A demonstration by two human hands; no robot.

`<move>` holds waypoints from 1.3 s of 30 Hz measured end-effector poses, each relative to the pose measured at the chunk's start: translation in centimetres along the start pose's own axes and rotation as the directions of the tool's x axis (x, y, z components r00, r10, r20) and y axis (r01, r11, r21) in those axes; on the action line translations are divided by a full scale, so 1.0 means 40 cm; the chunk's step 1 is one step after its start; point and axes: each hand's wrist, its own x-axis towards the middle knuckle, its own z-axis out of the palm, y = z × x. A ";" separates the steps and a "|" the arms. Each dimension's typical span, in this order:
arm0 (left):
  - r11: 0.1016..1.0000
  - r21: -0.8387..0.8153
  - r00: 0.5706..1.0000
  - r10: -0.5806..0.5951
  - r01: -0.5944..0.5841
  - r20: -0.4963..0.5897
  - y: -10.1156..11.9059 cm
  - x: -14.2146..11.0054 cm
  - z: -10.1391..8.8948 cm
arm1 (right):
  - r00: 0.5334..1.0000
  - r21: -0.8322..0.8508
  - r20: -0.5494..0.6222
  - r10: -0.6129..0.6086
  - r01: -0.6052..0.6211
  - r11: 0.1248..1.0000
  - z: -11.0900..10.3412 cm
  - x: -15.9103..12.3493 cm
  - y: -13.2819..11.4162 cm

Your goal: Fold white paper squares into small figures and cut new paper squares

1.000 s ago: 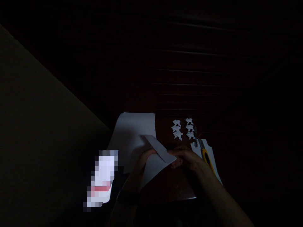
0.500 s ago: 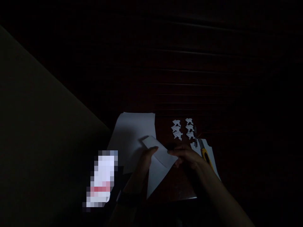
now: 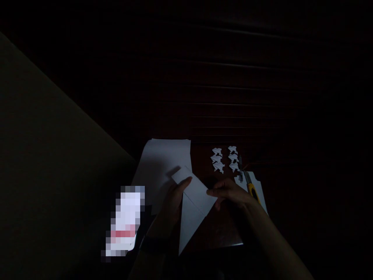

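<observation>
In dim light, both hands hold a folded sheet of white paper (image 3: 194, 202) above a dark red table. My left hand (image 3: 171, 204) grips its left edge with the thumb on top. My right hand (image 3: 230, 192) pinches its right corner. The sheet has a folded flap on top and a point hanging down toward me. Under it to the left lies a stack of flat white paper (image 3: 163, 163).
Several small folded paper figures (image 3: 224, 158) lie in two rows at the back right. A yellow utility knife (image 3: 253, 189) rests on a paper scrap beside my right hand. A blurred bright object (image 3: 125, 221) sits at the lower left. A dark slanted surface fills the left.
The folded sheet has turned in my hands: its flap lies flatter and its lower point now hangs further down toward me. Both hands kept their grip.
</observation>
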 end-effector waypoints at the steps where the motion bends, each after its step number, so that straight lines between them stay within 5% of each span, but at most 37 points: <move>1: 1.000 0.010 1.000 0.026 -0.026 0.013 0.003 -0.004 0.003 | 1.000 -0.021 0.001 0.003 -0.003 1.000 0.001 -0.001 -0.002; 13: 0.999 -0.028 0.994 0.035 -0.032 0.101 0.005 -0.020 0.015 | 0.990 -0.122 -0.095 -0.109 0.097 0.988 0.018 0.006 0.000; 26: 0.996 -0.083 0.999 -0.044 0.045 0.021 0.014 -0.017 0.006 | 0.999 0.028 -0.001 -0.048 0.048 0.998 0.018 -0.008 -0.014; 33: 0.995 -0.094 0.996 0.044 -0.037 0.074 0.006 -0.007 0.000 | 0.998 -0.127 0.068 -0.018 0.027 0.992 0.004 -0.029 -0.017; 39: 0.992 0.005 0.992 0.125 -0.125 0.014 0.027 -0.031 0.014 | 0.993 -0.280 0.107 -0.049 0.077 0.957 -0.004 -0.029 -0.019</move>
